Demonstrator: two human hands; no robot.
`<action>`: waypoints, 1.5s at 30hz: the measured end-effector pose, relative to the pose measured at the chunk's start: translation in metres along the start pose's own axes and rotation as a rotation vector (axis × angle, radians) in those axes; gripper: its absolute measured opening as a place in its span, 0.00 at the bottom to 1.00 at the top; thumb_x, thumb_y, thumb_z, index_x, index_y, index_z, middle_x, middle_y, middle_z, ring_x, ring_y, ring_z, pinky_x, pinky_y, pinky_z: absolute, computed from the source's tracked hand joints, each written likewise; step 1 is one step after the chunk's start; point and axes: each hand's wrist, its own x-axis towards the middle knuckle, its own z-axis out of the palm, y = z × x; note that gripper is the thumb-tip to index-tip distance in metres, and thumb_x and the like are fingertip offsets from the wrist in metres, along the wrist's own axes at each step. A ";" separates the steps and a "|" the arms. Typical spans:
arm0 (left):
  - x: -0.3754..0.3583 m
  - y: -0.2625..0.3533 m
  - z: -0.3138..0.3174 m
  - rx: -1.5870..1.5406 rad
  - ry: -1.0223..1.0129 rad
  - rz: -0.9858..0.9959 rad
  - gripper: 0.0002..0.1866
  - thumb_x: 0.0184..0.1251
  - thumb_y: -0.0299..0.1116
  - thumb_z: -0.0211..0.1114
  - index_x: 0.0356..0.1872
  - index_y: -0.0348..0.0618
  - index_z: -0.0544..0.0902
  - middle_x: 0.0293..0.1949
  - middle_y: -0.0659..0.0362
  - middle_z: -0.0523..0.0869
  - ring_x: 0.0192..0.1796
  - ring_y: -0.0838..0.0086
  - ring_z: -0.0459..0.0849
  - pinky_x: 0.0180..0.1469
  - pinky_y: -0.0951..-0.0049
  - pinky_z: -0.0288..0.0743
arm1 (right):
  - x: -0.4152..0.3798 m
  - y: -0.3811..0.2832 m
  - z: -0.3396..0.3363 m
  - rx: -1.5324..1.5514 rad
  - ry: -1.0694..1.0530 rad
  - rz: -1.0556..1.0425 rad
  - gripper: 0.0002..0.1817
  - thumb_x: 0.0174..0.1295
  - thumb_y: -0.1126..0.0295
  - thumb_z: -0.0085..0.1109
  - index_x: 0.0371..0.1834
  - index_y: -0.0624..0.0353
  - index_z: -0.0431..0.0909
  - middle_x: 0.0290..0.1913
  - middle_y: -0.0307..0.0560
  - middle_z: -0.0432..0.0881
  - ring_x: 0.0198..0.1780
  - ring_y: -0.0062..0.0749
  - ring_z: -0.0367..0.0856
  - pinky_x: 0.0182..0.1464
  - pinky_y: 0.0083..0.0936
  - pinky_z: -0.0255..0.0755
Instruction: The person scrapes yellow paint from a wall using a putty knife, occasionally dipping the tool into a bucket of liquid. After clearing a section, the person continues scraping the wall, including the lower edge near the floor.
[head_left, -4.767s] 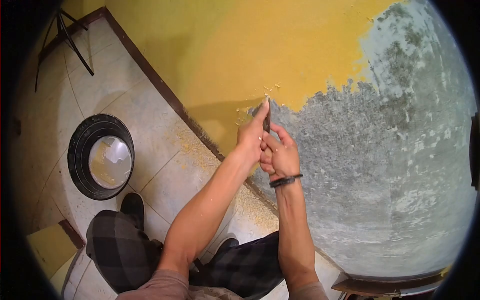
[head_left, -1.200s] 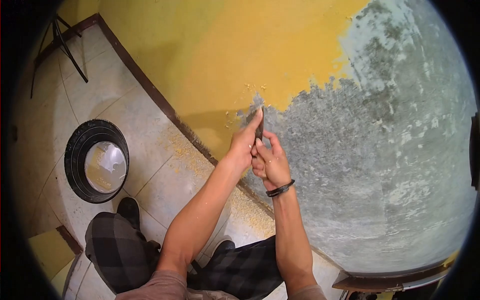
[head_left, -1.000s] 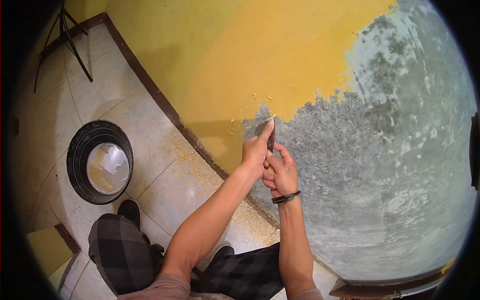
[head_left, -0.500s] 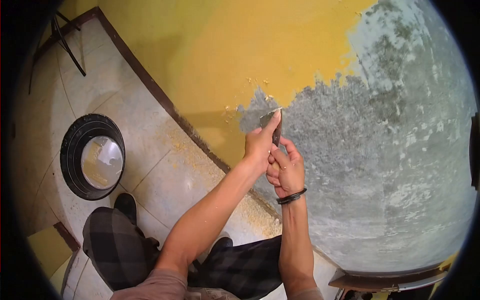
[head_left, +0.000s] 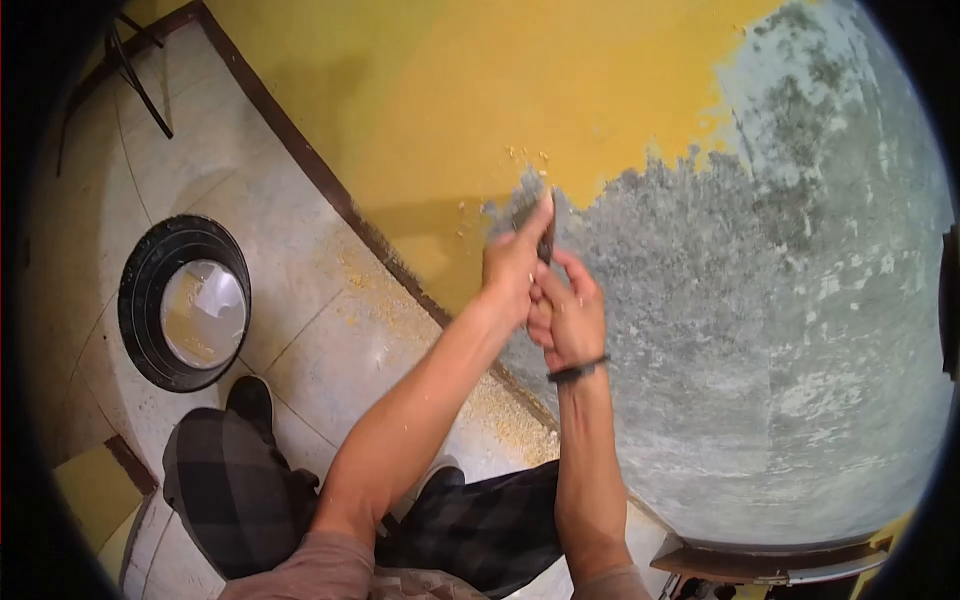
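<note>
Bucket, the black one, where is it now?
In the head view, the bucket stands on the floor to the person's left, just in front of the left shoe.

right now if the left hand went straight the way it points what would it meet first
Likely the wall, near the yellow paint's ragged edge, just beyond the scraper; depth is unclear, so contact may already exist.

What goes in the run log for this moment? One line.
left hand and right hand: on scraper, at wall | wall: part yellow, part grey | bucket: on floor, liquid inside | flakes: along wall base
</note>
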 end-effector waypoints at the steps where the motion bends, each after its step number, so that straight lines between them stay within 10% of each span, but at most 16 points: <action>1: 0.001 0.007 0.002 -0.001 -0.004 0.022 0.28 0.48 0.59 0.71 0.23 0.47 0.68 0.13 0.66 0.66 0.09 0.82 0.58 0.10 0.76 0.49 | -0.005 0.002 -0.001 -0.012 0.013 0.005 0.17 0.61 0.72 0.57 0.53 0.59 0.68 0.21 0.37 0.71 0.13 0.15 0.62 0.11 0.14 0.47; 45: -0.001 0.023 0.004 -0.040 -0.047 0.025 0.25 0.53 0.56 0.68 0.20 0.46 0.70 0.13 0.67 0.65 0.10 0.81 0.59 0.10 0.75 0.50 | 0.008 -0.012 0.017 -0.030 0.002 -0.032 0.14 0.61 0.72 0.56 0.50 0.59 0.70 0.22 0.38 0.72 0.12 0.14 0.61 0.09 0.13 0.46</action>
